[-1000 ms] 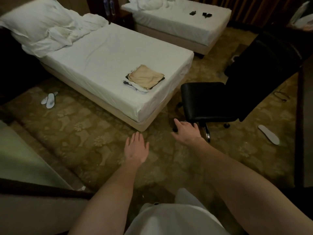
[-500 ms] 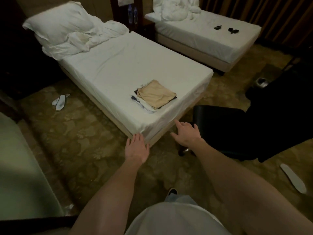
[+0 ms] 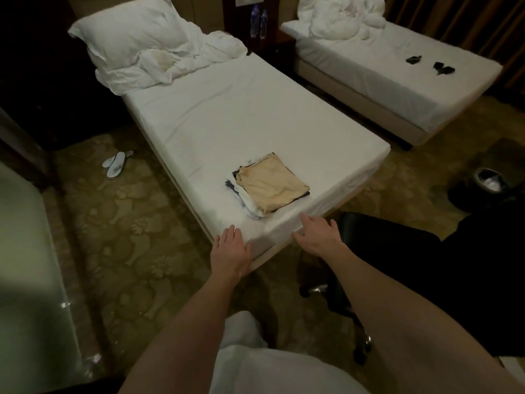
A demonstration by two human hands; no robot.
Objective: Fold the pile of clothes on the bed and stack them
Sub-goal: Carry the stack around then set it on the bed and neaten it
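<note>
I am holding both hands out over the near corner of the bed (image 3: 255,118), palms down, fingers straight and loosely spread, holding nothing. My left hand (image 3: 230,253) is sitting at the corner edge of the mattress; my right hand (image 3: 319,236) is hanging at the foot edge, just beside the chair.

The pile of clothes (image 3: 265,189) is lying on the sheet near the foot of the bed, ahead of both hands and between them in line, slightly closer to the right hand. It is a flattish square bundle turned diamond-wise to me, one corner pointing toward my hands. A tan garment (image 3: 271,186) is lying on top; white and dark layers are showing at its left and near edges. Judgement: it looks already folded and stacked, so little seems left beyond squaring the edges, if anything.

The coming reach would be forward and a little up the bed. The right hand has the shorter path to the near corner of the pile; the left would be coming in at the ragged white edge.

Surroundings: a black chair (image 3: 383,251) is standing against the foot of the bed at my right, crowding the right forearm. Pillow and rumpled bedding (image 3: 147,52) are lying at the head, well apart from the pile. Slippers (image 3: 116,163) are lying on the carpet to the left. A second bed (image 3: 397,89) is standing beyond. Nothing is lying on the sheet between hands and pile.
</note>
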